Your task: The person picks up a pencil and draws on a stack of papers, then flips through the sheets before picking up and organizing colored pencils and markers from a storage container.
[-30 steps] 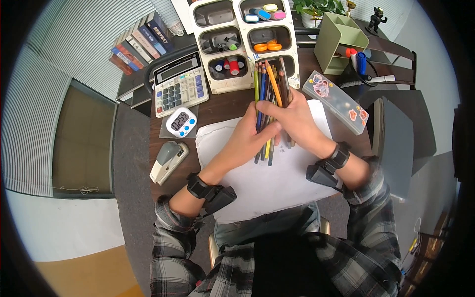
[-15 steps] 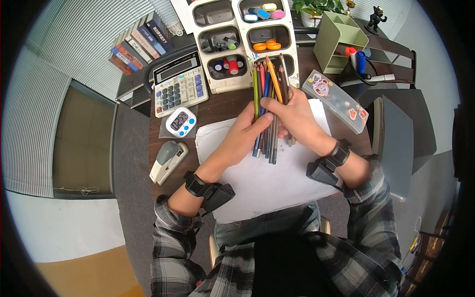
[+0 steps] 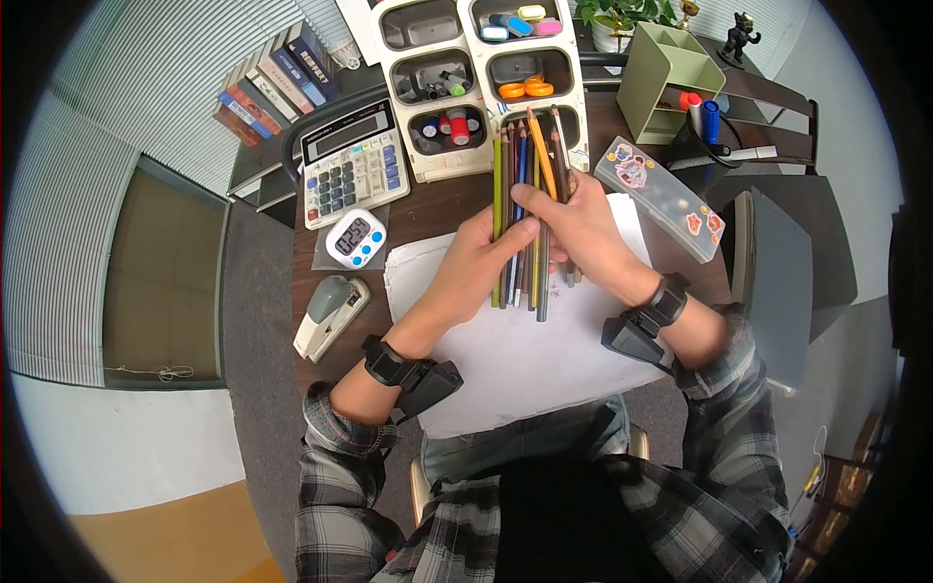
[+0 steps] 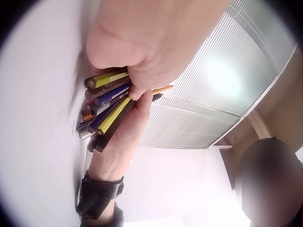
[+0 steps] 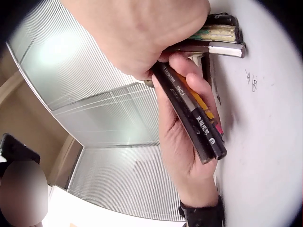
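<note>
Between both hands stands a bundle of colored pencils (image 3: 512, 185), mostly upright with tips toward the organizer, over white paper (image 3: 486, 379). My left hand (image 3: 469, 260) grips the bundle from the left, its thumb across the front. From the right, my right hand (image 3: 601, 238) holds it, thumb over the pencils near the left thumb. An orange pencil (image 3: 540, 146) leans across the others and rises above most of them. In the left wrist view, the blunt pencil ends (image 4: 106, 101) fan out close to the paper. Several dark pencils (image 5: 189, 111) show between the hands in the right wrist view.
A white organizer (image 3: 481, 107) with markers, highlighters and orange-handled scissors stands just beyond the pencil tips. To the left are a calculator (image 3: 360, 180), a timer (image 3: 356, 240) and a stapler (image 3: 332, 319). A stickered pencil case (image 3: 661, 199) and a pen cup (image 3: 702, 136) are on the right.
The pencils have shifted within the hands, and their lower ends are more level than before. My left thumb has moved up slightly from lower on the bundle; the right hand has barely moved.
</note>
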Tool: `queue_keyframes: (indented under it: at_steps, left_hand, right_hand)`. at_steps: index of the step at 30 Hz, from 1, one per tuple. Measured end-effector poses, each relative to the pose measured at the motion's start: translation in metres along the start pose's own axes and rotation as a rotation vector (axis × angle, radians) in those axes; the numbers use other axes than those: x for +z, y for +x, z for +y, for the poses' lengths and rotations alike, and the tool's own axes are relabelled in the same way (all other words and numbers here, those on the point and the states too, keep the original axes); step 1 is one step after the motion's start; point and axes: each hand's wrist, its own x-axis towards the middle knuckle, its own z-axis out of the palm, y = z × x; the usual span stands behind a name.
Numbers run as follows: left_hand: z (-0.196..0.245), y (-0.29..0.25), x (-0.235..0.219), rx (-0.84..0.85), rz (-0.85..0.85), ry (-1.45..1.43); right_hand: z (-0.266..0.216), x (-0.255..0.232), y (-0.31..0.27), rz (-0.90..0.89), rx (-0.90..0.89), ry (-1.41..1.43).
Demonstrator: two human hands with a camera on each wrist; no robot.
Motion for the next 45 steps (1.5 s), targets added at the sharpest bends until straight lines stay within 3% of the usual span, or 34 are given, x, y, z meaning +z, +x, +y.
queue_keyframes:
  at_steps: [8,19,29,32,34,45]
  left_hand:
    - [0.0,0.0,0.005,-0.02,0.032,-0.098]
    - [0.008,-0.002,0.004,-0.092,0.045,-0.189]
    - [0.005,-0.001,0.004,-0.038,0.039,-0.182]
    - [0.0,0.0,0.001,-0.084,0.096,-0.17]
    - [-0.002,0.0,0.001,-0.08,0.182,-0.196]
    - [-0.001,-0.002,-0.002,-0.105,0.168,-0.187]
  right_hand:
    - [0.006,-0.001,0.004,0.012,-0.058,-0.002]
    - [-0.002,-0.003,0.001,-0.047,0.03,0.078]
    - [0.0,-0.003,0.004,-0.028,0.044,0.049]
    - [0.004,-0.004,0.007,-0.009,0.026,0.011]
    - [0.016,-0.003,0.014,0.047,-0.18,0.014]
    - [0.009,-0.004,0.01,0.013,-0.127,0.049]
